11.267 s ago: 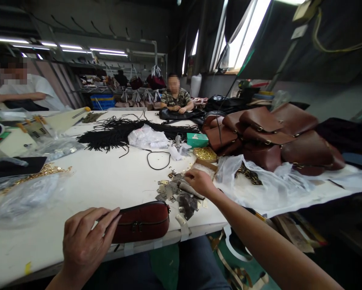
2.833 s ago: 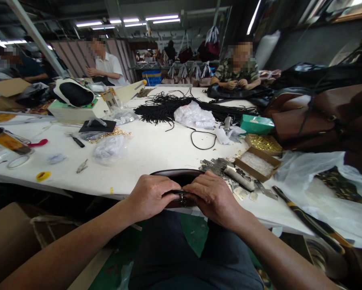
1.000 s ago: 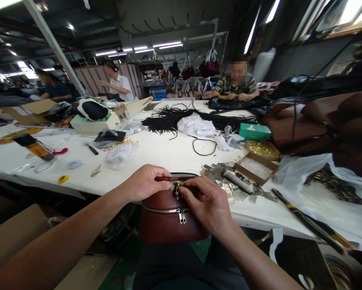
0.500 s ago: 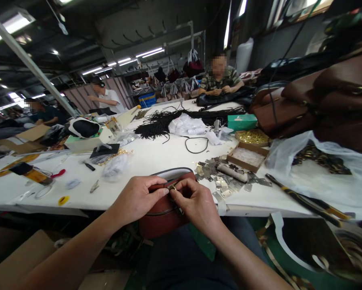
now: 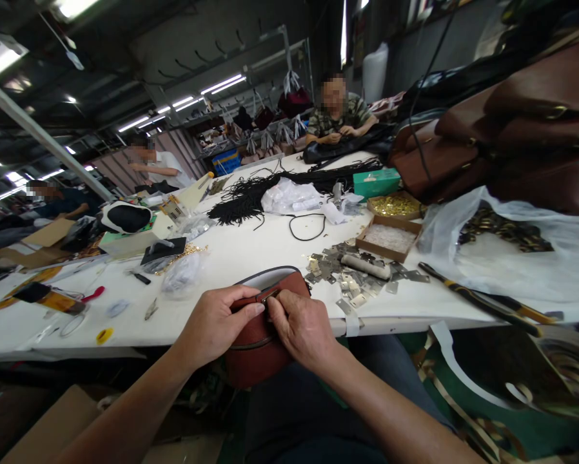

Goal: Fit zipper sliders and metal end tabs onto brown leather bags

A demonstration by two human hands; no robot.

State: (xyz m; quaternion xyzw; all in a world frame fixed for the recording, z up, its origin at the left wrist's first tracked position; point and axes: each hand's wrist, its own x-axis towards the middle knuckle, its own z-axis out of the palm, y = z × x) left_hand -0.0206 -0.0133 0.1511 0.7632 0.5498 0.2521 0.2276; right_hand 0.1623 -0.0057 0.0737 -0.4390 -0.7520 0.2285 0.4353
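A reddish-brown leather bag (image 5: 255,366) with a zip across its front and a pale lining rests tilted against the table's front edge, above my lap. My left hand (image 5: 211,327) grips its upper edge, thumb on the outside and fingers over the top. On the other side of that edge, my right hand (image 5: 303,325) is closed with bent fingers at a small brass-coloured metal fitting (image 5: 270,296). Most of the fitting is hidden behind the right fingers. Both thumbs lie close together at it.
Flat metal plates (image 5: 352,287) and a roller-like bar (image 5: 365,266) lie beyond the bag. Pliers-like handles (image 5: 483,303) lie at right near a plastic bag (image 5: 505,270) of metal parts. Black cords (image 5: 244,200) are heaped farther back. A co-worker (image 5: 340,119) sits across the table.
My right hand has turned over the fitting, with its back now more toward me and its fingers covering more of it. The left hand keeps its grip. The whole view has shifted slightly.
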